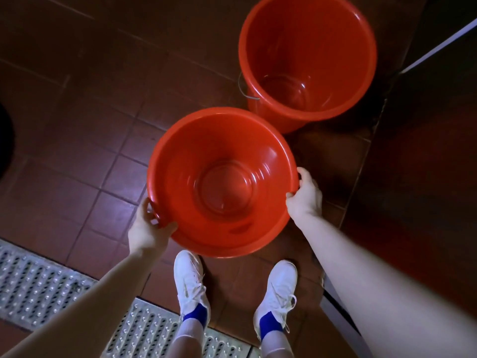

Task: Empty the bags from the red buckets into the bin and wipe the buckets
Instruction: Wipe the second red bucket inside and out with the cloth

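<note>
Head view looks down on a brown tiled floor [77,125], open to the left and closed off on the right by a dark cabinet face [426,125]. A metal drain grate [38,280] crosses the lower left, reaching the white shoes [189,280]. The near red bucket [180,164] sits between both hands just ahead of the shoes. The left hand [148,226] curls its fingers round the lower-left rim, and the right hand [305,197] grips the right rim. Its bare ringed bottom shows. The far red bucket [348,47] stands beyond it by the cabinet, its bottom equally bare and glossy.
</note>
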{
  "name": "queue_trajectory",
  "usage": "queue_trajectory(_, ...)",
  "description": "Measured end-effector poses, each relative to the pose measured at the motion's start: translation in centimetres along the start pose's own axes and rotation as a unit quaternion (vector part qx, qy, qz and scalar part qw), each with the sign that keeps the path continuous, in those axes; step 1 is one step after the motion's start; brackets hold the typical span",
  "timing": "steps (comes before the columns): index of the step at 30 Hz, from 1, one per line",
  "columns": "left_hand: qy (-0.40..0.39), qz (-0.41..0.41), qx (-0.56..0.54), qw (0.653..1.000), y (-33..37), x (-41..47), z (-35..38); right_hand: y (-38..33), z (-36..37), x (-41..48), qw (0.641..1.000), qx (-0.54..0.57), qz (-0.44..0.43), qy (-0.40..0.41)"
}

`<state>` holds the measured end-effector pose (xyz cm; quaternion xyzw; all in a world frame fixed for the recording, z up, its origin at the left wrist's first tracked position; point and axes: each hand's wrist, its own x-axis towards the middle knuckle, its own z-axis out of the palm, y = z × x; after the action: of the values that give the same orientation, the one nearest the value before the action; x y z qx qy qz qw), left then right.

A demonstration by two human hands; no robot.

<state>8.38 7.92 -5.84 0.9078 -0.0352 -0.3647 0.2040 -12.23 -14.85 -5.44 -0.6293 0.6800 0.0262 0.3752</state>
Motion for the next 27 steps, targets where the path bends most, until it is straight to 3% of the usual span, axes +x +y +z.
queue_trajectory(4,-0.044,0.061,0.048,0.996,0.7,0.3,1.6,0.2,-0.1,2.0,0.999,-0.010,-0.028,0.023)
queue_trajectory(6,-0.049,0.068,0.065,0.994,1.4,0.4,1.7,0.6,-1.0,2.2,0.990,-0.107,-0.089,0.018)
queue_trajectory(9,-0.003,0.057,0.111,0.992,2.2,0.5,1.2,1.6,-2.2,1.2,0.906,-0.305,-0.291,0.014)
queue_trajectory(12,0.033,0.090,0.148,0.984,3.1,0.1,0.7,2.3,-2.4,0.0,0.821,-0.388,-0.407,-0.096)
queue_trajectory(15,0.013,0.111,0.185,0.976,3.9,-0.3,0.8,3.5,-2.6,-0.3,0.794,-0.421,-0.415,-0.144)
queue_trajectory(27,-0.088,0.147,0.208,0.963,5.1,-6.7,5.7,9.9,-8.9,0.2,0.802,-0.474,-0.314,-0.184)
